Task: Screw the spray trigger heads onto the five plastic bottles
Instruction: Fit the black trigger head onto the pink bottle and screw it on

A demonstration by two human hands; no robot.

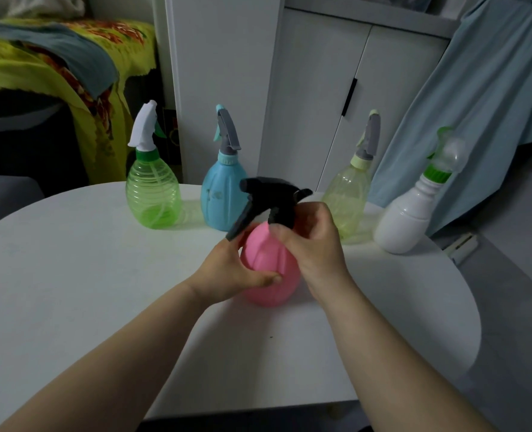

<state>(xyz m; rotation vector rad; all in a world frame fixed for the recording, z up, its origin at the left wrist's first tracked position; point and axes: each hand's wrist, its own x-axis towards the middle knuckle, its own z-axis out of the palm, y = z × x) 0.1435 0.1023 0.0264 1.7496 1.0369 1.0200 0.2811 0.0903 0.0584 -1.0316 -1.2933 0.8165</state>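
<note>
So the rounded pink plastic bottle (269,271) is standing upright on the round white surface (87,275), right in front of me and about mid-way across. My left grip (232,271) is wrapped round its belly from the left side, with the thumb lying across the front and the fingers curled round the far side. My right grip (313,244) is clamped on the collar of the black plastic spray trigger head (271,198), which sits on top of the pink bottle's neck. The nozzle end points left and the long lever slants down to the left, ending right by my left fingers. I honestly can't tell how far the collar is threaded on, since my fingers cover it.

The other four stand upright in a row along the far edge, all with heads on:
- a see-through green ribbed bottle (152,194) with a white head, on the left
- a pale blue opaque bottle (218,198) with a grey head, just behind the black one
- a see-through yellow-green bottle (349,194) with a grey head, partly behind my right grip
- a white opaque bottle (405,219) with a clear-and-green head, far right
</note>
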